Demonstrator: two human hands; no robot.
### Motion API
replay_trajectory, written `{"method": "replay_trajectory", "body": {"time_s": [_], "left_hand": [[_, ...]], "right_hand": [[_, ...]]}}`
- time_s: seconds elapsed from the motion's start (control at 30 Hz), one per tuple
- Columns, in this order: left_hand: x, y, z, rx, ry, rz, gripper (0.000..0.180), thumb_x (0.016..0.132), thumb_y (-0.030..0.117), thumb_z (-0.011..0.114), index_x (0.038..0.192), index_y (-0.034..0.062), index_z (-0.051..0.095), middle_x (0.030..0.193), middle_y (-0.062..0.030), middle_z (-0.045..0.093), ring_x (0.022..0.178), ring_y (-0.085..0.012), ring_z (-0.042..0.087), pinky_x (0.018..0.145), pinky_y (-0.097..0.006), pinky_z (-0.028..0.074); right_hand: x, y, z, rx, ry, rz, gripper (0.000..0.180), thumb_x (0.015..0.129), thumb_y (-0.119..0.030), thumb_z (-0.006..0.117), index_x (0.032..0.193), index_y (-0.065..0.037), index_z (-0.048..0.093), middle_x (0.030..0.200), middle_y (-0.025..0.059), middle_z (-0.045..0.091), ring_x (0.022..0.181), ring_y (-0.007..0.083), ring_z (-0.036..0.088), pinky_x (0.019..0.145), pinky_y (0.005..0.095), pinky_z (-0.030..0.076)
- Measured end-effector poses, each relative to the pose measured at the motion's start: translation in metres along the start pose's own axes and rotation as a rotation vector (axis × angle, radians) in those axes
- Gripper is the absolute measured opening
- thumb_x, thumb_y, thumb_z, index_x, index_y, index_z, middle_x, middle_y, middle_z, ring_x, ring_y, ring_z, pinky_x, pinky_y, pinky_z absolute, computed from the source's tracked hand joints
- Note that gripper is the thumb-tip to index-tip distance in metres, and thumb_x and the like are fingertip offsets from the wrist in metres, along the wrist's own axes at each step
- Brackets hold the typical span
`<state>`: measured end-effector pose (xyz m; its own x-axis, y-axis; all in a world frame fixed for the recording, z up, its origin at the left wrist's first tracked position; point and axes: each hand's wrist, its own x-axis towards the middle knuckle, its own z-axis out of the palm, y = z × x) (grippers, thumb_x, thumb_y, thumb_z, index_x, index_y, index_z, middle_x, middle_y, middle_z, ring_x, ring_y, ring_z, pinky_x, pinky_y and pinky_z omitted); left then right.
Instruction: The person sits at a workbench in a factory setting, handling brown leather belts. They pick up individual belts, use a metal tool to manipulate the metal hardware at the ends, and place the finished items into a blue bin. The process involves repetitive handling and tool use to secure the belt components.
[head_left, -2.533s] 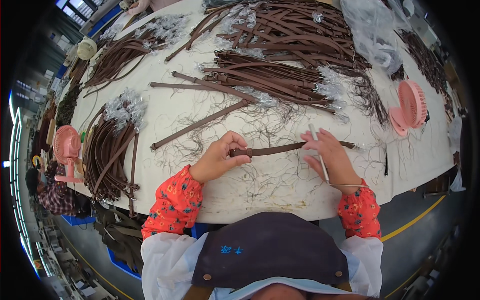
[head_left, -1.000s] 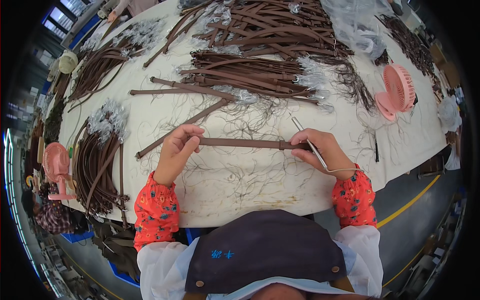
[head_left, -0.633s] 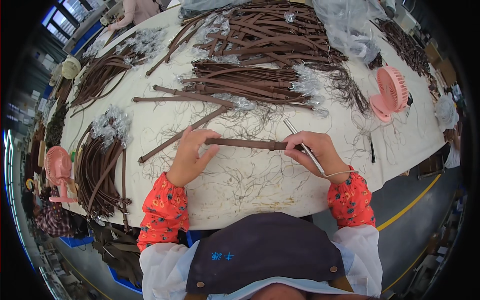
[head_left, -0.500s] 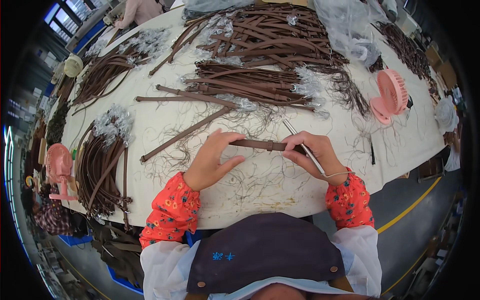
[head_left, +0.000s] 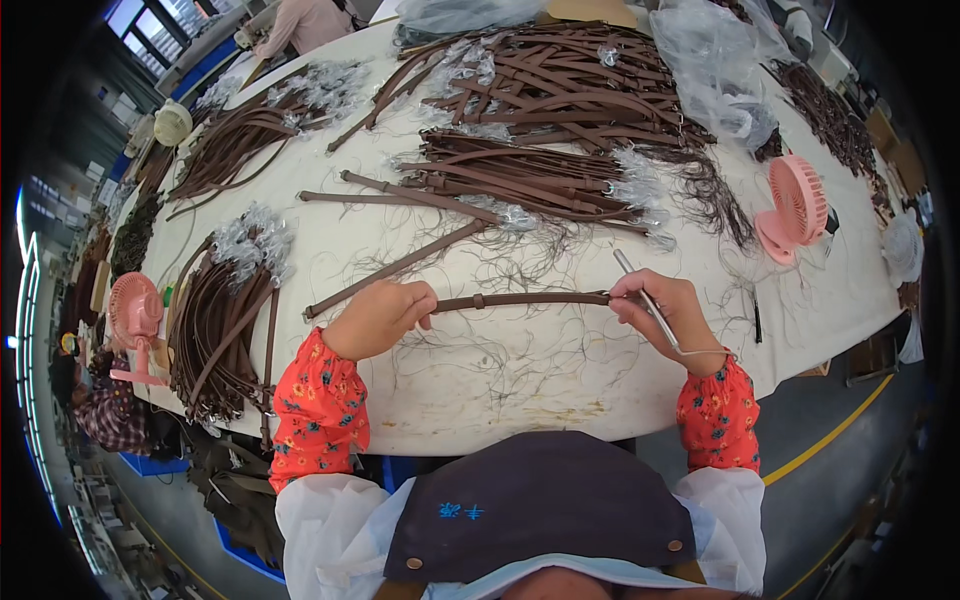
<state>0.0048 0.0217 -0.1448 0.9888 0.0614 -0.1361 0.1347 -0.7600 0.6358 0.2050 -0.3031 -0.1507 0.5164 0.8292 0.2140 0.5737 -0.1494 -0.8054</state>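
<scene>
Fan [head_left: 136,308], pink, at left edge of tabletop [head_left: 815,325]. Strap bundle [head_left: 215,325] beside it, lower ends reaching the near-left edge. Left hand [head_left: 377,318]: fingers curled closed on left end of brown strap [head_left: 530,299], that end hidden. Strap spans between hands, toward the near edge; contact with surface unclear. Right hand [head_left: 668,310]: thumb and forefinger pinch strap's right end, tip covered; metal rod [head_left: 649,302] slants across hand, grip partly obscured. Second pink fan [head_left: 797,205] near right edge.
</scene>
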Motion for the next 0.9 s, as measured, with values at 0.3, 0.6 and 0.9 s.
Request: {"method": "replay_trajectory", "body": {"time_s": [0.3, 0.6, 0.9], "left_hand": [[-0.008, 0.047, 0.043, -0.212, -0.066, 0.046, 0.026, 0.099, 0.015, 0.06, 0.122, 0.0036, 0.057, 0.083, -0.0115, 0.067, 0.074, -0.0239, 0.065, 0.069, -0.034, 0.05], [-0.081, 0.006, -0.113, 0.541, 0.47, -0.192, 0.018, 0.099, 0.017, 0.057, 0.116, 0.0111, 0.06, 0.086, -0.0212, 0.066, 0.077, -0.0432, 0.064, 0.064, -0.046, 0.049], [-0.149, -0.122, -0.2, 1.453, 0.405, -0.303, 0.03, 0.096, 0.015, 0.058, 0.125, 0.0214, 0.055, 0.077, -0.0065, 0.061, 0.064, -0.0302, 0.064, 0.061, -0.042, 0.049]], "right_hand": [[0.014, -0.008, 0.042, 0.131, 0.025, -0.229, 0.017, 0.087, -0.004, 0.074, 0.102, -0.006, 0.065, 0.094, 0.0103, 0.071, 0.078, 0.0175, 0.069, 0.07, 0.0282, 0.054], [0.005, 0.031, 0.05, 0.152, 0.145, -0.07, 0.014, 0.092, -0.003, 0.068, 0.105, -0.003, 0.065, 0.103, 0.013, 0.072, 0.082, 0.0176, 0.07, 0.075, 0.0288, 0.055], [0.005, 0.039, 0.059, 0.164, 0.081, -0.035, 0.014, 0.092, -0.003, 0.068, 0.105, -0.003, 0.064, 0.099, 0.0111, 0.072, 0.08, 0.0179, 0.07, 0.073, 0.0283, 0.054]]}}
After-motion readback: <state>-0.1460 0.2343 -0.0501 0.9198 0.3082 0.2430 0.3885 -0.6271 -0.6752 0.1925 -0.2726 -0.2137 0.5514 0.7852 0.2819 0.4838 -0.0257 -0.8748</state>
